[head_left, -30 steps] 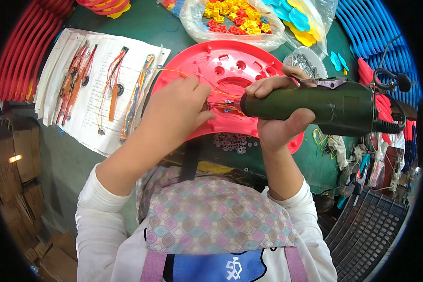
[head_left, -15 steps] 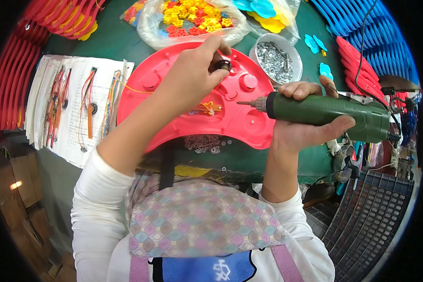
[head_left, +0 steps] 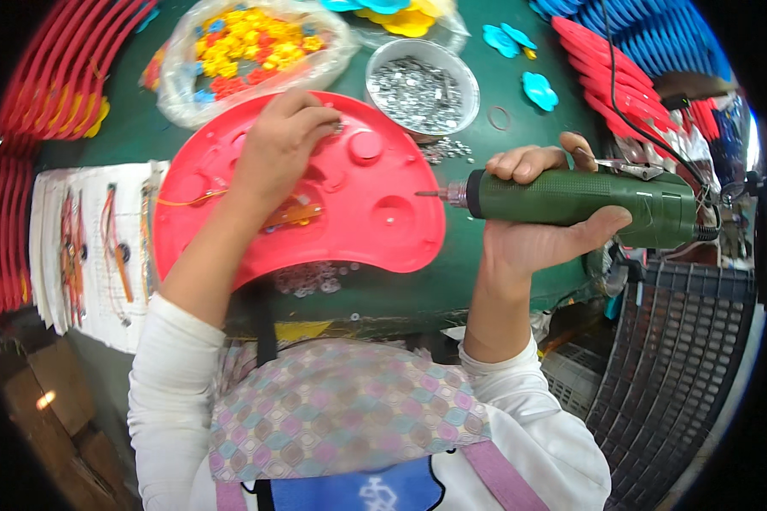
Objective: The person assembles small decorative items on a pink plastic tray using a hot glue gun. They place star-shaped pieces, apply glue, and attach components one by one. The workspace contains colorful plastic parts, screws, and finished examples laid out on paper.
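Note:
My right hand [head_left: 537, 200] is wrapped round a green electric screwdriver [head_left: 584, 200], its bit pointing left, just past the right rim of a red curved plastic shell [head_left: 400, 243]. Over the shell's upper part reaches my left hand [head_left: 281, 145], thumb and fingers closed together beside a round post. Something small shows at those fingertips, too little of it to name. Inside the shell, partly under my left wrist, lies an orange-brown strip [head_left: 300, 213] with wires. A yellow wire [head_left: 192, 201] runs out over the shell's left rim.
Behind the shell stand a bowl of screws [head_left: 422, 89] and a bag of yellow and red star-shaped pieces [head_left: 256, 47]. Wired parts lie on papers [head_left: 98, 247] at left. Stacked red pieces [head_left: 609, 77] are at right. A grey crate [head_left: 677, 366] stands at lower right.
The view has swung to the right, so the shell and bowl sit further left in it. The black round piece at my left fingertips no longer shows clearly. My right hand still holds the screwdriver.

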A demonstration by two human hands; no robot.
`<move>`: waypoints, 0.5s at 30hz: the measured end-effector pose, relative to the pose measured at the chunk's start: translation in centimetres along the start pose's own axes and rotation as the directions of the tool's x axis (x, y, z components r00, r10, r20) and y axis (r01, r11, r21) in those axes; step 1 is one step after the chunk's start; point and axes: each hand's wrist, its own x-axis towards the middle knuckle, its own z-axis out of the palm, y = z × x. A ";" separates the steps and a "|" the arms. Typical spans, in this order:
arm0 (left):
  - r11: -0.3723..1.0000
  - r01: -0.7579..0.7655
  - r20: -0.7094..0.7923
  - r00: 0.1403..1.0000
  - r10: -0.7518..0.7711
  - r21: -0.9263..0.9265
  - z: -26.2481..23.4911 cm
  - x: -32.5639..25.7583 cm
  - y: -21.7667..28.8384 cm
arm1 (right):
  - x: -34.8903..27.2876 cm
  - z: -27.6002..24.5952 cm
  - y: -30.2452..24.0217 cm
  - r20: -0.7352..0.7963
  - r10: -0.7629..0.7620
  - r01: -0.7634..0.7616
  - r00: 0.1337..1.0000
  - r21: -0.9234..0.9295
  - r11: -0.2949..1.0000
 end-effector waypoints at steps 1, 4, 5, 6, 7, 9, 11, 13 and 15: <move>0.999 0.025 0.009 1.000 -0.025 -0.028 -0.2 0.0 0.0 | 0.5 -0.7 -0.4 -0.016 -0.046 0.046 0.999 -0.043 0.998; 0.992 -0.092 0.064 0.994 0.086 0.088 -0.7 0.3 -0.2 | 1.4 -2.6 -1.6 -0.101 -0.170 0.139 0.980 -0.256 0.957; 0.985 -0.122 0.084 0.990 0.112 0.122 -0.7 0.4 -0.1 | 1.7 -3.3 -1.7 -0.103 -0.176 0.138 0.979 -0.304 0.943; 0.959 -0.190 0.081 0.981 0.177 0.211 -0.6 0.4 0.0 | 1.9 -4.0 -1.5 -0.109 -0.181 0.133 0.977 -0.347 0.928; 0.937 -0.201 0.100 0.979 0.180 0.285 -0.4 0.3 0.4 | 1.8 -4.6 -1.4 -0.114 -0.186 0.128 0.976 -0.389 0.912; 0.879 -0.220 0.133 0.975 0.179 0.424 -0.2 0.0 1.3 | 1.0 -5.0 -0.7 -0.106 -0.156 0.097 0.982 -0.425 0.900; 0.851 -0.240 0.150 0.970 0.192 0.467 -0.1 -0.1 1.7 | 0.3 -5.4 0.1 -0.078 -0.127 0.072 0.989 -0.497 0.865; 0.827 -0.259 0.156 0.966 0.209 0.499 -0.1 -0.1 1.7 | 0.0 -5.3 0.7 -0.059 -0.123 0.068 0.991 -0.564 0.823; 0.820 -0.272 0.144 0.962 0.231 0.504 0.0 -0.1 1.4 | -0.1 -5.2 1.1 -0.070 -0.131 0.064 0.989 -0.594 0.802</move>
